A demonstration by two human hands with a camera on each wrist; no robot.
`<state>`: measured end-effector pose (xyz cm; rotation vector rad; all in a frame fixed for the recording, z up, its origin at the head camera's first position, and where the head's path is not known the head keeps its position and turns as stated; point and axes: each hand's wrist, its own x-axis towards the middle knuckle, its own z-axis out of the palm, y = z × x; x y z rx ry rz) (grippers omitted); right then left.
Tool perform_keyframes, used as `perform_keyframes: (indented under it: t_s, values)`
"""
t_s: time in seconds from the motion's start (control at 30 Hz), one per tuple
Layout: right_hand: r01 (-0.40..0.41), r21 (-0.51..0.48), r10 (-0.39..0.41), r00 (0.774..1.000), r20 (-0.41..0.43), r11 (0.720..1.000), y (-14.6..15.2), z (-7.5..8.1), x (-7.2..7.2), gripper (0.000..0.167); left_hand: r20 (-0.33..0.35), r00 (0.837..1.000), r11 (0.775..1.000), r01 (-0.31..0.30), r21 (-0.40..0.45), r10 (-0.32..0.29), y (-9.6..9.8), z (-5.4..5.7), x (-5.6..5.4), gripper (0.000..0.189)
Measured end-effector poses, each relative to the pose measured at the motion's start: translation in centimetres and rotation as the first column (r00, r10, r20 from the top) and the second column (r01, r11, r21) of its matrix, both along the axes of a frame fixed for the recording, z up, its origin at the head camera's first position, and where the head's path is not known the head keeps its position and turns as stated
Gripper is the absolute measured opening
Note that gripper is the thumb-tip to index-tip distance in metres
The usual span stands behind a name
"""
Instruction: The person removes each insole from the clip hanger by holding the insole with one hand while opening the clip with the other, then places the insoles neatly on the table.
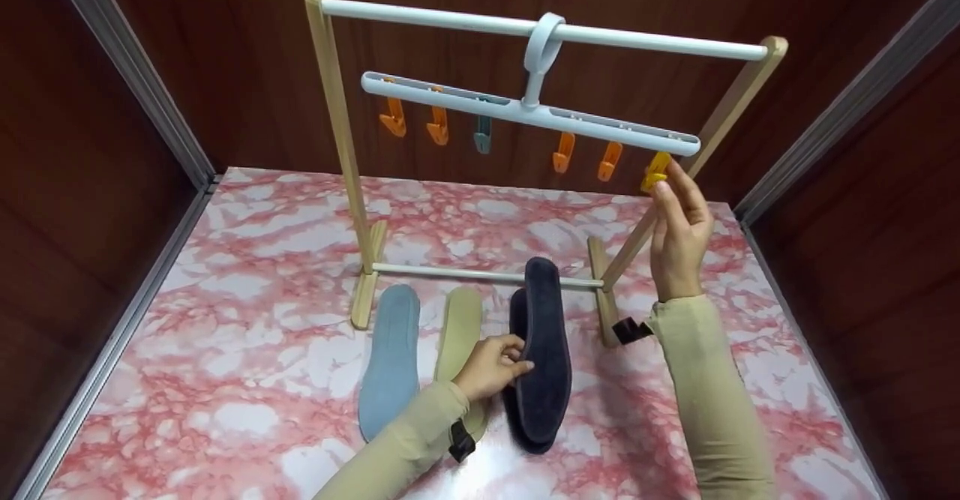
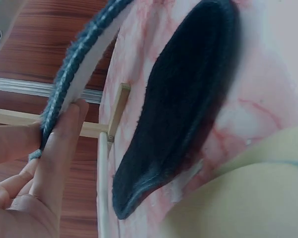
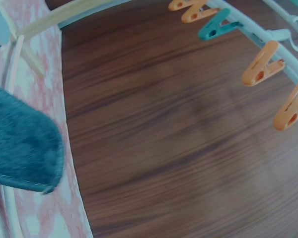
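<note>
My left hand (image 1: 491, 369) pinches the edge of a dark, fuzzy shoe insole (image 1: 546, 350) between thumb and fingers. That insole is raised above a second dark insole (image 2: 184, 84), which lies on the table and is partly hidden by it in the head view. My right hand (image 1: 682, 230) pinches a yellow clip (image 1: 655, 172) at the right end of a pale hanger (image 1: 450, 101). In the right wrist view, only a sliver of a finger and of the clip shows. Whether the clip's jaws are parted cannot be told.
The hanger hangs from the top bar (image 1: 435, 16) of a wooden-legged rack. Several orange clips (image 1: 610, 161) and one teal clip (image 1: 483, 135) hang along it. A blue-grey insole (image 1: 391, 357) and a beige insole (image 1: 459, 327) lie left on the marbled table (image 1: 247, 417).
</note>
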<state>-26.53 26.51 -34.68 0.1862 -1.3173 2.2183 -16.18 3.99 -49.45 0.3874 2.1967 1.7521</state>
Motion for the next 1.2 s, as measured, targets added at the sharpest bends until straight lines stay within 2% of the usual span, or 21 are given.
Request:
perform_keyframes:
  t_s: [0.23, 0.47, 0.67, 0.83, 0.97, 1.2]
  values:
    - [0.005, 0.028, -0.006, 1.0, 0.012, 1.0, 0.3, -0.1, 0.1, 0.037, 0.039, 0.999, 1.0, -0.01, 0.005, 0.01, 0.0, -0.5, 0.2, 0.03]
    - [0.01, 0.031, -0.011, 1.0, 0.012, 0.999, 0.3, -0.2, 0.1, 0.04, 0.068, 0.998, 1.0, 0.005, -0.004, -0.005, 0.0, -1.0, 0.2, 0.024]
    - [0.005, 0.066, -0.009, 0.998, 0.065, 0.998, 0.6, -0.5, 0.3, 0.047, 0.123, 0.992, 1.0, 0.003, -0.003, -0.003, 0.1, -1.6, 0.3, 0.019]
    - [0.013, 0.085, -0.022, 0.994, 0.103, 0.996, 0.7, -0.9, 0.5, 0.047, 0.16, 0.987, 1.0, -0.006, -0.02, 0.009, 0.1, -2.0, 0.4, 0.021]
    - [0.016, 0.084, -0.027, 0.992, 0.121, 0.996, 0.7, -1.2, 0.6, 0.045, 0.167, 0.986, 0.999, -0.021, -0.027, 0.026, 0.1, -2.2, 0.4, 0.022]
    - [-0.001, 0.058, -0.007, 0.991, 0.135, 0.998, 0.8, -2.0, 1.0, 0.046, 0.165, 0.986, 0.999, -0.02, -0.047, 0.027, 0.2, -2.8, 0.3, 0.011]
